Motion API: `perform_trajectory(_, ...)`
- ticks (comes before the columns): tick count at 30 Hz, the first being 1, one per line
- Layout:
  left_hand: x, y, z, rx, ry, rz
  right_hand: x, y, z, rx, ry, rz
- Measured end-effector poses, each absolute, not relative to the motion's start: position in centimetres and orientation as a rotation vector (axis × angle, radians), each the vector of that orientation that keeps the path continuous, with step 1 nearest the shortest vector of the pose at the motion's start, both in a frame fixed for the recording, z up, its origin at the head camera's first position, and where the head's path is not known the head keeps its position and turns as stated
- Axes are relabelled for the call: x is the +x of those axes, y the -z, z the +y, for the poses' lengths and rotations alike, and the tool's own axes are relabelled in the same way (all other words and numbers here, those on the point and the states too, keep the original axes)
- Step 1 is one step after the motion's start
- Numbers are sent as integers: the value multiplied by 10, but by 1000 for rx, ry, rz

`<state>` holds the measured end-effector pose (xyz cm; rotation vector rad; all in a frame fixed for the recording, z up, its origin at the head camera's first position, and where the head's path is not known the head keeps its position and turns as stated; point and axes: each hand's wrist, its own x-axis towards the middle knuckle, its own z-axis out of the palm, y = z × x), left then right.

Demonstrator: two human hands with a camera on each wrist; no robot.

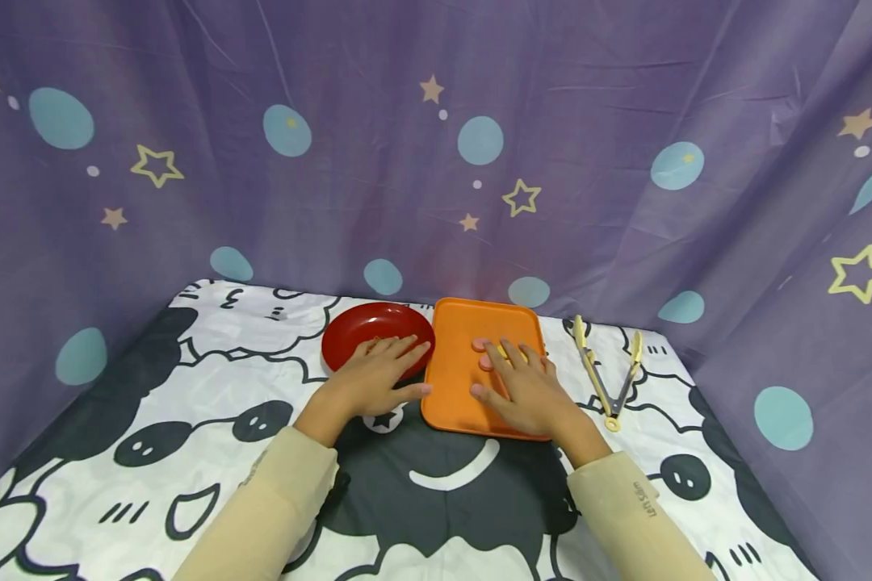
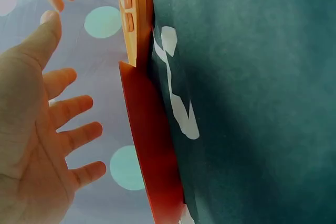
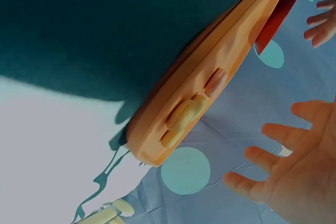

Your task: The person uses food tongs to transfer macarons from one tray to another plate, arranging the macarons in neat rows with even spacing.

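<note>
My left hand [image 1: 374, 379] hovers over the near side of a red plate [image 1: 366, 319], its fingers spread and nothing held. Above an orange tray [image 1: 454, 407] is my right hand [image 1: 526, 391], likewise spread and holding nothing. Small pink pieces [image 1: 486, 362] lie on the tray by the right fingertips. Yellow pieces [image 3: 184, 116] also rest there, partly hidden by that hand in the head view. Both wrist views show a gap between each palm and the dishes. What the pieces are, I cannot tell.
Yellow-tipped metal tongs [image 1: 594, 378] lie spread on the table right of the tray. A black-and-white cartoon cloth [image 1: 247, 500] covers the table. Behind and at both sides hangs a purple curtain [image 1: 378, 210] with stars and blue dots. Plate and tray sit side by side.
</note>
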<state>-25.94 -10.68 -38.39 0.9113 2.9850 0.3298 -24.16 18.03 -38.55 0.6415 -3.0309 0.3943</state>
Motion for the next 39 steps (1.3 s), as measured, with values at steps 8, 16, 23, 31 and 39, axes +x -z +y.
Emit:
perform_trajectory(8, -270, 386, -117, 839, -383, 3009, -247, 388, 192, 654, -381, -3052)
perform_trajectory(16, -283, 388, -138, 692, -516, 3063, -253, 388, 211, 610, -374, -3004)
perform_trajectory(23, -292, 393, -160, 543, -598, 3091, -257, 386, 228, 522, -393, -3021)
perform_trajectory(31, -300, 400, -180, 396, -686, 3090, -262, 384, 255, 416, -464, -3055)
perform_trajectory(39, -305, 405, -197, 163, -838, 3047, -264, 381, 286, 324, -493, -3090)
